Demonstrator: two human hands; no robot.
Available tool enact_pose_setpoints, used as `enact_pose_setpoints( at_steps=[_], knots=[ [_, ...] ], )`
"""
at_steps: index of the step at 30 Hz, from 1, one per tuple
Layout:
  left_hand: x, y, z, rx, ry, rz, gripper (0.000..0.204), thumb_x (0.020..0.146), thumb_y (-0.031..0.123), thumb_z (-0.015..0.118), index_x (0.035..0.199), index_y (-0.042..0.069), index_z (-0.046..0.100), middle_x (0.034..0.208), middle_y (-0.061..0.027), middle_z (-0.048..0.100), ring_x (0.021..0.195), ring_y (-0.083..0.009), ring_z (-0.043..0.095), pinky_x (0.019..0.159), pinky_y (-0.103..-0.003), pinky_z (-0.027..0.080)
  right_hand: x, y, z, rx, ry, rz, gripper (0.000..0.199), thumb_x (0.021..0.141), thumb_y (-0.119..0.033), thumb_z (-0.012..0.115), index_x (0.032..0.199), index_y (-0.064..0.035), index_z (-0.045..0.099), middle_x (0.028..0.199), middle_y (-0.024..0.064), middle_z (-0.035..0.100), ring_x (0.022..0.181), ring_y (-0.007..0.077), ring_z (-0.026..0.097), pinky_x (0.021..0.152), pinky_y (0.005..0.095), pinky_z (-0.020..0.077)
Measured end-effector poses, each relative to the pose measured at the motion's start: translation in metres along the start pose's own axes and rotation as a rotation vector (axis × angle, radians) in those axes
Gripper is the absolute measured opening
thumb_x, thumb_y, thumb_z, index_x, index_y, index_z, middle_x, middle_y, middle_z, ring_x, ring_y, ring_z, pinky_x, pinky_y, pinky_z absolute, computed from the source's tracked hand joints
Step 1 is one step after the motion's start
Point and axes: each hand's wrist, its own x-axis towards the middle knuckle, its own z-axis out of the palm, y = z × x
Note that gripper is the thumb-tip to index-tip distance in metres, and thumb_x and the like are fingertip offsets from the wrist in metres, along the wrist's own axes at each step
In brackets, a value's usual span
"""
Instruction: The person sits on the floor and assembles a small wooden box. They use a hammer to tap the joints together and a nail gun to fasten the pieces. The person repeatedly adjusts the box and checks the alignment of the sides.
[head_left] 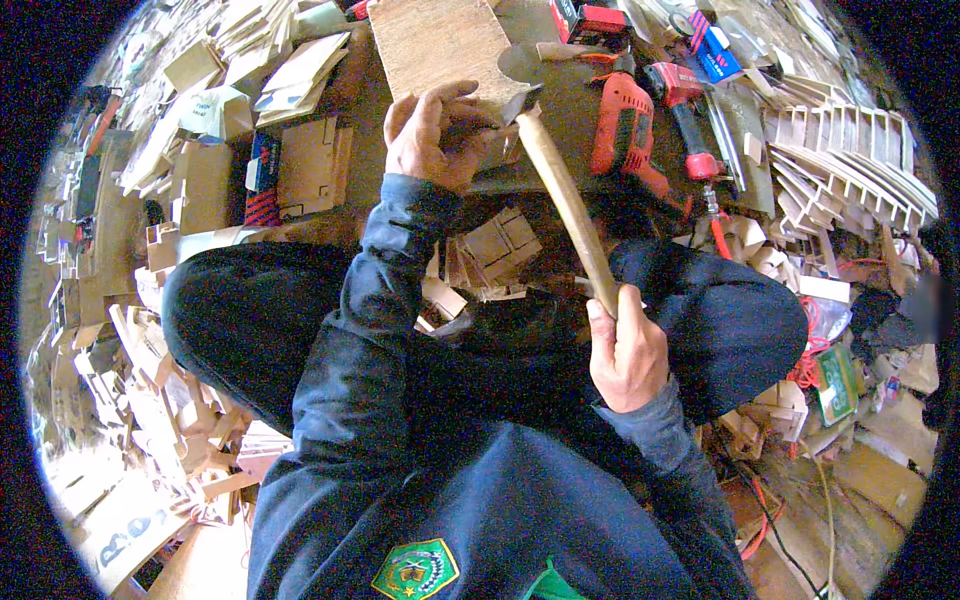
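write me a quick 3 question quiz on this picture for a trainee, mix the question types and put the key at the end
1. Which hand holds the hammer?

2. True or false: in the picture, the wooden board lies to the left of the large red tool.

3. Where is the left hand?
a) on a knee
b) at the wooden board's edge nearest the person
c) on the chest badge

Key:
1. The right hand.
2. True.
3. b
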Motion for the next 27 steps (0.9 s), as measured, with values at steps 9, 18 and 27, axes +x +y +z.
enact_pose_setpoints(
  at_steps=[9, 18, 27],
  knots=[
    [-0.017, -0.003, -0.007, 0.302, 0.277, 0.079, 0.069, 0.073, 0.032, 0.081, 0.133, 0.012, 0.052, 0.138, -0.0230, 0.049, 0.128, -0.0416, 0.046, 0.109, -0.050, 0.033, 0.008, 0.010, -0.006, 0.155, 0.132, 0.059, 0.030, 0.101, -0.028, 0.051, 0.105, 0.0008, 0.057, 0.084, 0.0218, 0.067, 0.079, 0.0393, 0.068, 0.066, 0.0421, 0.0511],
    [-0.037, -0.024, 0.029, -0.239, 0.316, -0.165, 0.085, 0.071, 0.024, 0.086, 0.138, -0.002, 0.039, 0.137, -0.0186, 0.048, 0.124, -0.0295, 0.050, 0.107, -0.037, 0.039, 0.014, 0.019, 0.000, 0.122, 0.084, 0.037, 0.029, 0.099, -0.028, 0.054, 0.103, -0.0005, 0.060, 0.075, 0.0178, 0.065, 0.066, 0.0307, 0.066, 0.058, 0.0382, 0.0478],
    [-0.037, -0.011, 0.037, -0.514, 0.471, -0.226, 0.113, 0.068, 0.007, 0.087, 0.151, 0.003, 0.010, 0.140, -0.0183, 0.044, 0.128, -0.0272, 0.048, 0.108, -0.042, 0.040, 0.012, 0.017, 0.004, 0.249, 0.053, 0.113, 0.024, 0.099, -0.025, 0.056, 0.105, -0.0023, 0.061, 0.069, 0.0002, 0.055, 0.059, 0.0079, 0.048, 0.052, 0.0263, 0.0405]
  ],
)
